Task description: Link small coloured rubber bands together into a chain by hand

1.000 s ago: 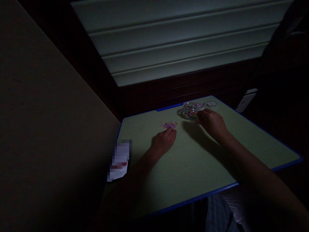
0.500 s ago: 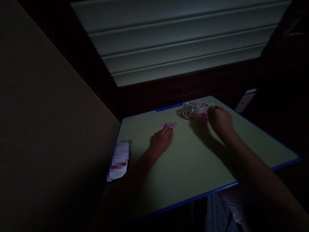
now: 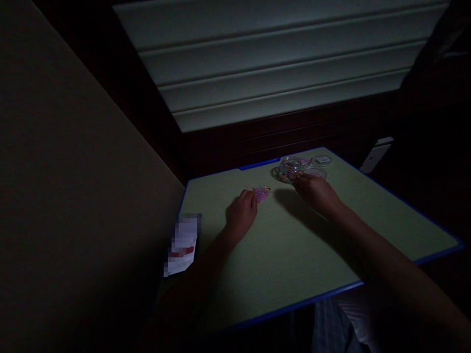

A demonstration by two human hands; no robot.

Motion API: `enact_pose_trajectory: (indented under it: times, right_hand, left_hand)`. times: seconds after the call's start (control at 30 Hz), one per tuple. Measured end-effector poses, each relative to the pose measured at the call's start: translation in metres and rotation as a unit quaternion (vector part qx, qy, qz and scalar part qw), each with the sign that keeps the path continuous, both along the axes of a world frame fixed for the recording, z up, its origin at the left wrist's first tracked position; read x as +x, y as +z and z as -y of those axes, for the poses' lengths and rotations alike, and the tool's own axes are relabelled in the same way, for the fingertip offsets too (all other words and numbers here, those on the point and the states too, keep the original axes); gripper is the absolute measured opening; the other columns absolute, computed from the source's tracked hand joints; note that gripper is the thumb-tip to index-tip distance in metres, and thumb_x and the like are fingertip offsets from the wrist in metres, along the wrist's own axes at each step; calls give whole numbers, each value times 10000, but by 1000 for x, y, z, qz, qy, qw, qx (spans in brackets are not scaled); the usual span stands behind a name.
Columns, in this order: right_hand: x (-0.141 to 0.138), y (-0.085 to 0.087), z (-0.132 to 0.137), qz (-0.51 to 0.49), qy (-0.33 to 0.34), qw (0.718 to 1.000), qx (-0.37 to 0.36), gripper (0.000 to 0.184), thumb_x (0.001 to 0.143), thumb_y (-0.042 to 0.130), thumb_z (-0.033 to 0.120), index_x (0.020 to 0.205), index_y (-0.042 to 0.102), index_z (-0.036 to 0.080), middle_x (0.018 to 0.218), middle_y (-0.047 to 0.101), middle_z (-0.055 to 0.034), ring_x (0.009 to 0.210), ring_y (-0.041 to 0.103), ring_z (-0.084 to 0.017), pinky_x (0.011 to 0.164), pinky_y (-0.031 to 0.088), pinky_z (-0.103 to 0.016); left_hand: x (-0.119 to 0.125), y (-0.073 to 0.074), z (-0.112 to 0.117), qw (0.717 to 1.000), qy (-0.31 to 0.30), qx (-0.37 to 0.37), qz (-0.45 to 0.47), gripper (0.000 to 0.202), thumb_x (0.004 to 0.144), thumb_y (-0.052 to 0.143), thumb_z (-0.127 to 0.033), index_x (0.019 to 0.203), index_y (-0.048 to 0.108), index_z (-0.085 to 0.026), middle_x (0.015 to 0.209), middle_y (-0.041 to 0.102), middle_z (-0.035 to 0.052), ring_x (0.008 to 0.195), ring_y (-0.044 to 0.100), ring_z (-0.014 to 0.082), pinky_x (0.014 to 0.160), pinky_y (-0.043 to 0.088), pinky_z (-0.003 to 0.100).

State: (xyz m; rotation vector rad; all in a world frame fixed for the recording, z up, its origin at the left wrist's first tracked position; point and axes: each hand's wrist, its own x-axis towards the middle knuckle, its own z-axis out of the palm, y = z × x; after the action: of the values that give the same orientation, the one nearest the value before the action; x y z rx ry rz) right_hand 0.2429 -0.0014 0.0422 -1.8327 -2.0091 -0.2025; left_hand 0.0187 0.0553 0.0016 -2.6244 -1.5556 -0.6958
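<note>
A small heap of pink and purple loops [image 3: 261, 194], perhaps little elastic bands, lies on the pale green table [image 3: 279, 255]. My left hand [image 3: 241, 213] rests at the heap's left edge, fingers curled together; anything pinched in them is too small and dark to make out. Further right, my right hand [image 3: 317, 193] hovers over the table with its fingertips pinched, in front of a clear jar of multicoloured rings [image 3: 289, 169]. Whatever those fingertips hold is hidden. Partly behind this hand stands a clear round tub [image 3: 319, 171] with something pink in it.
A clear round lid with a white label [image 3: 323, 160] lies at the back right, near some pink pieces [image 3: 304, 161]. At the left edge is a phone-like slab [image 3: 183, 245], its face blurred out. A blue rim [image 3: 305, 300] borders the table; a slatted panel rises behind.
My right hand has moved left and slightly down, from over the pink tub to before the jar. My left hand has shifted slightly left, uncovering more of the heap.
</note>
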Motion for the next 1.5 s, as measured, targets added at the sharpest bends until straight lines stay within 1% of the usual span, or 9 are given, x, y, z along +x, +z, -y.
enact_pose_trajectory:
  times: [0.13, 0.27, 0.43, 0.63, 0.83, 1.0, 1.13, 1.23, 1.5]
  right_hand:
    - [-5, -8, -3, 22, 31, 999, -13, 304, 891, 390, 243, 932, 673, 138, 999, 658, -133, 886, 595, -196, 715, 394, -262]
    - [-3, -8, -3, 34, 27, 999, -10, 313, 899, 374, 254, 891, 667, 143, 947, 662, -113, 808, 598, -181, 665, 377, -256]
    - [-2, -7, -3, 46, 23, 999, -6, 312, 902, 365, 258, 845, 655, 156, 880, 658, -95, 758, 587, -170, 624, 353, -253]
    - [-2, -10, -4, 34, 30, 999, -4, 292, 887, 390, 244, 856, 666, 152, 894, 657, -110, 768, 575, -171, 641, 357, -262]
    - [-3, -10, -4, 31, 35, 999, -2, 304, 891, 384, 250, 825, 662, 149, 894, 653, -111, 777, 574, -170, 648, 357, -260]
    - [-5, -11, -4, 36, 37, 999, -16, 317, 898, 375, 258, 829, 667, 156, 839, 655, -96, 741, 574, -167, 629, 346, -258]
    - [-11, -13, -3, 27, 59, 998, -24, 338, 909, 358, 269, 918, 674, 148, 882, 659, -97, 748, 588, -166, 634, 354, -255]
    - [-16, -13, -1, 15, 78, 996, -33, 340, 911, 364, 276, 985, 669, 145, 923, 655, -100, 770, 594, -166, 643, 362, -251]
    - [-19, -12, 1, 18, 86, 995, -42, 318, 905, 379, 262, 948, 673, 149, 884, 647, -102, 769, 579, -170, 641, 344, -256]
  left_hand:
    - [1, 0, 1, 1000, 6, -2, -18, 249, 925, 365, -291, 1033, 581, -229, 1034, 598, 36, 898, 593, 141, 774, 449, 243]
    - [2, -2, 2, 999, 15, -2, -37, 248, 910, 398, -332, 1046, 582, -237, 1056, 586, 36, 891, 590, 149, 736, 454, 248]
    - [1, -5, 1, 999, 1, 1, -50, 256, 913, 387, -332, 1041, 589, -238, 1071, 578, 37, 883, 587, 148, 712, 451, 250]
    - [0, -3, 1, 998, -8, 1, -58, 260, 920, 377, -324, 1020, 596, -227, 1056, 578, 39, 859, 589, 150, 694, 444, 255]
    - [0, -1, 3, 998, -6, 3, -65, 284, 932, 349, -327, 1030, 604, -250, 1055, 583, 25, 840, 593, 138, 673, 434, 247]
    - [1, 0, 4, 998, -4, 1, -55, 322, 943, 311, -346, 1025, 610, -257, 1059, 586, 18, 849, 598, 137, 683, 430, 248]
    - [1, 2, 6, 998, -33, 3, -51, 331, 948, 300, -337, 1047, 604, -253, 1072, 586, 16, 870, 598, 127, 722, 431, 236]
    - [2, 1, 7, 998, -39, 15, -50, 334, 949, 292, -329, 1056, 598, -249, 1084, 584, 20, 875, 598, 129, 726, 433, 238]
    - [3, -1, 6, 997, -48, 32, -55, 300, 936, 321, -298, 1018, 600, -229, 1070, 580, 33, 819, 594, 127, 690, 431, 242]
